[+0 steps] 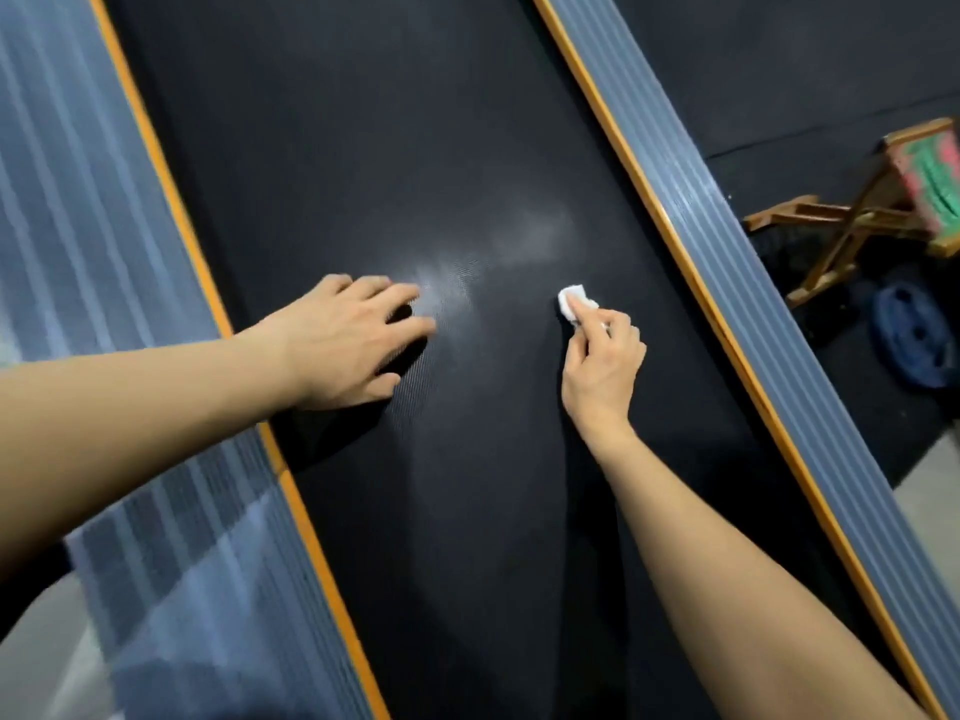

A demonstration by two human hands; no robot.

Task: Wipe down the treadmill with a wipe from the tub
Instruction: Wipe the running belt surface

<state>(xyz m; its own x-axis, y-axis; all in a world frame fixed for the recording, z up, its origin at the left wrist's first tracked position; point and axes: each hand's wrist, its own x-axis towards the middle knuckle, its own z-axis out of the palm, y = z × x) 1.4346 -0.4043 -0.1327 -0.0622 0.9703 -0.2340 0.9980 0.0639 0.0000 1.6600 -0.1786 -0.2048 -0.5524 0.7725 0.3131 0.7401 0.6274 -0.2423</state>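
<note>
White wipe [575,302] — soft, light, likely damp; wadded small, pinched by your right hand [602,374] fingertips against black treadmill belt [363,148]. Keep pinch low on wad — limp cloth would bunch. Left hand [345,341] spread flat, bracing on belt.

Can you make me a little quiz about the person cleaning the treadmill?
1. Which hand holds the wipe: the left hand or the right hand?
2. True or false: the left hand rests with spread fingers on the black belt.
3. Fill in: the thin strip between the belt and the grey side rail is coloured ____.

Key
1. The right hand; it pinches the small white wipe against the belt.
2. True.
3. Orange.
</note>
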